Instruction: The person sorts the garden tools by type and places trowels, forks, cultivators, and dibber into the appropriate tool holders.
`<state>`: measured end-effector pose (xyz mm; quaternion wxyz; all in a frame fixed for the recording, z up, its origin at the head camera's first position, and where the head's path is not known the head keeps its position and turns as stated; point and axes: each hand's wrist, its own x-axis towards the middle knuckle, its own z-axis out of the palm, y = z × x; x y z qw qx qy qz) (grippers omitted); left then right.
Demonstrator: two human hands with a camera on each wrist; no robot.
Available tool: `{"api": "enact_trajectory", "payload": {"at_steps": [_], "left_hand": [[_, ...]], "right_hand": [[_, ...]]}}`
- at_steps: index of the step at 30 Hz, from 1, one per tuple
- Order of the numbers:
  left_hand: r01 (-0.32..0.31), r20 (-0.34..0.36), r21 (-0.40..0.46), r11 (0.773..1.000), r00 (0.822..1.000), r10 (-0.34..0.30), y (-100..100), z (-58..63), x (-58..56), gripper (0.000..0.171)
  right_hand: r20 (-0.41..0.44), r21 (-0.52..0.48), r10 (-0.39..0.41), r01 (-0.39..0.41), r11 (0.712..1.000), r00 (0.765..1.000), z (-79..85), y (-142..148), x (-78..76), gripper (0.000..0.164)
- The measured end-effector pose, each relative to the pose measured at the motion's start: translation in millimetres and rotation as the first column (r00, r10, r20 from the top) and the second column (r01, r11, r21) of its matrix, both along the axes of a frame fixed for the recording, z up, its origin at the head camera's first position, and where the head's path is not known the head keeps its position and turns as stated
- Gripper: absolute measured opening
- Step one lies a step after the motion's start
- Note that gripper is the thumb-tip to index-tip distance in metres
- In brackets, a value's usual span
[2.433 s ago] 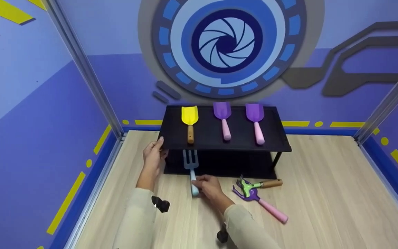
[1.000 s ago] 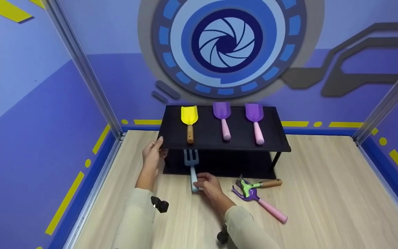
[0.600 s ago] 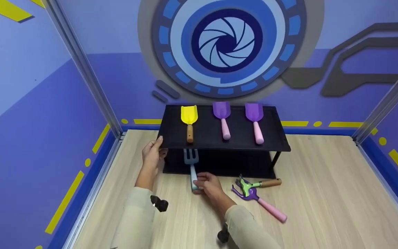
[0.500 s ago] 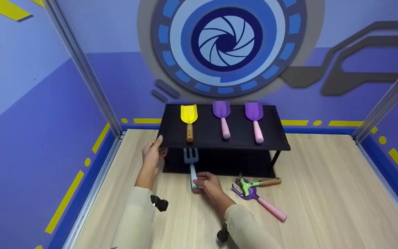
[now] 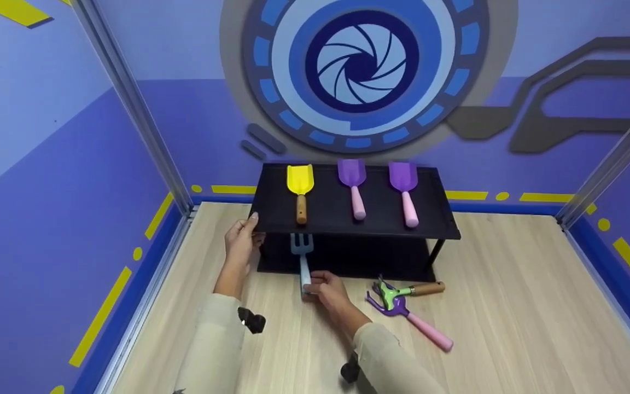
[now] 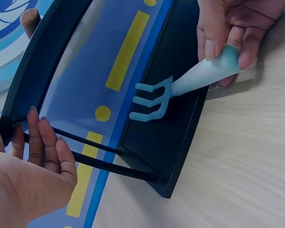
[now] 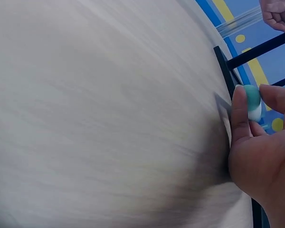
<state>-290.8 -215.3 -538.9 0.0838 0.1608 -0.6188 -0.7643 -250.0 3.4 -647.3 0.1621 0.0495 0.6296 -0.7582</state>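
My right hand (image 5: 330,293) pinches the pale handle of a blue hand fork (image 5: 303,246) near its teal end. The tines point away from me under the top board of a black two-tier shelf (image 5: 375,219), above its lower board; the left wrist view shows the fork (image 6: 199,78) raised off that board. My left hand (image 5: 241,241) holds the left edge of the top board, thumb on top and fingers underneath. On the top board lie a yellow scoop (image 5: 300,179) with a brown handle and two purple scoops (image 5: 351,173) with pink handles.
Right of my right hand, a green hand tool (image 5: 390,295) with a brown handle lies across a purple cultivator (image 5: 430,331) with a pink handle on the wooden table (image 5: 512,306). Blue printed walls (image 5: 184,120) stand behind and at both sides.
The fork has slid a little farther in under the top board, my right hand moving forward with it. My left hand stays on the shelf's edge.
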Motion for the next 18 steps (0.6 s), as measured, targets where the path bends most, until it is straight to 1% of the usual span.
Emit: {"api": "enact_trajectory", "payload": {"at_steps": [4,7,9,11,15,18], "left_hand": [[0.013,-0.008,-0.025,1.0,1.0,-0.013,-1.0,-0.4,0.6,0.037],[0.024,-0.008,-0.03,0.999,1.0,-0.024,-1.3,0.0,0.8,0.037],[0.02,-0.007,-0.018,1.0,1.0,-0.02,-2.0,0.9,0.5,0.037],[0.025,-0.003,-0.007,1.0,1.0,-0.025,-3.4,1.3,0.3,0.037],[0.035,0.0,0.003,0.999,0.999,-0.035,-4.1,2.4,0.2,0.036],[0.032,0.004,-0.002,1.0,0.999,-0.032,-3.4,3.3,0.3,0.037]], "right_hand": [[-0.036,0.053,0.026,-0.024,0.998,0.999,1.8,-1.4,0.2,0.062],[-0.053,0.109,0.03,-0.024,0.994,0.998,2.8,-1.8,0.7,0.063],[-0.064,0.126,0.033,-0.025,0.992,0.997,3.2,-2.8,0.2,0.062],[-0.068,0.117,0.03,-0.022,0.993,0.997,2.9,-3.9,-0.4,0.06],[-0.055,0.046,0.011,-0.008,0.999,0.998,2.5,-6.9,-2.0,0.059],[-0.05,0.054,-0.007,0.009,0.998,0.999,4.2,-9.9,-3.7,0.058]]}}
